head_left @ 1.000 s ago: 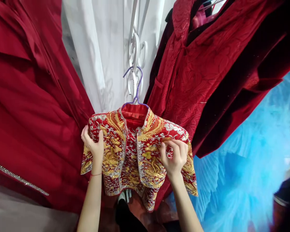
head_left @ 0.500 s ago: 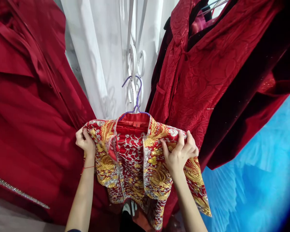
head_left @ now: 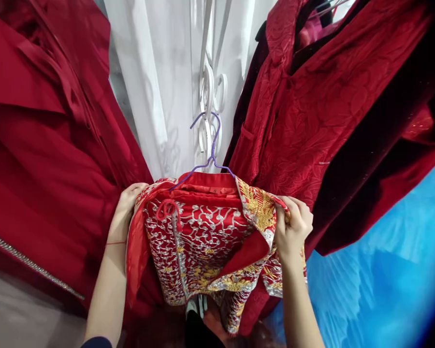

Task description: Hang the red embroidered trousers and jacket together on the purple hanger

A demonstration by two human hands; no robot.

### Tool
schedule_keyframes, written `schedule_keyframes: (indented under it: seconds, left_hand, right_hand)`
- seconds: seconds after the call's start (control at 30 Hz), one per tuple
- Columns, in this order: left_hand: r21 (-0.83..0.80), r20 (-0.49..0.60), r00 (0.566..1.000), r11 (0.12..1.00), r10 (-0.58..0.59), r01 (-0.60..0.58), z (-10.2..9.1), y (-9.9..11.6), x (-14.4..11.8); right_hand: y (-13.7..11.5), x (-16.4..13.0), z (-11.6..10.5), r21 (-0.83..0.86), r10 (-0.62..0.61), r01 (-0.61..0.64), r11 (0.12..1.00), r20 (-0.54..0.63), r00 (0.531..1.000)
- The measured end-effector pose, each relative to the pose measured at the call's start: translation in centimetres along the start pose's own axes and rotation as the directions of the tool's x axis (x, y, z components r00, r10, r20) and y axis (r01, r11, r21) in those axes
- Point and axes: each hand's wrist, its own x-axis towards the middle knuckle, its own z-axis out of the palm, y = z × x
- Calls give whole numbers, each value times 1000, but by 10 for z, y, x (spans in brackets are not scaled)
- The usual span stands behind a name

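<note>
Head view: the left hand (head_left: 128,205) and right hand (head_left: 292,227) grip the little red jacket (head_left: 206,241) by its two sides, hanging between them.

The embroidered jacket (head_left: 206,241) on its purple hanger (head_left: 210,150) fills the near middle; a red garment (head_left: 39,159) crowds in from the left, a brocade coat (head_left: 311,111) from the right; open room remains only above the hanger, against the far white curtain (head_left: 159,82).

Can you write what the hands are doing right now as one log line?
left hand: grips jacket shoulder | right hand: pinches front panel open | embroidered jacket: on purple hanger, lining showing
</note>
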Motion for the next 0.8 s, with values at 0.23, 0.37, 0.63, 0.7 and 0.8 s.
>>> schedule_keyframes:
  seconds: [0.23,0.37,0.63,0.7,0.8]
  left_hand:
    - [328,332,923,894,195,-306,-8,27,-13]
    - [546,337,889,705,310,-453,3,28,-19]
    - [618,228,887,644,403,-451,3,7,-17]
    - [554,146,913,733,380,-394,-5,7,-8]
    - [532,-24,942,802,334,-271,-6,8,8]
  right_hand:
    - [-3,17,-23,115,66,-84,990,146,987]
    - [-7,20,-32,108,78,-97,989,169,982]
    - [-11,20,-47,66,38,-50,997,182,983]
    - [-11,20,-51,63,65,-78,995,187,980]
    - [-13,18,-55,50,95,-106,993,186,978]
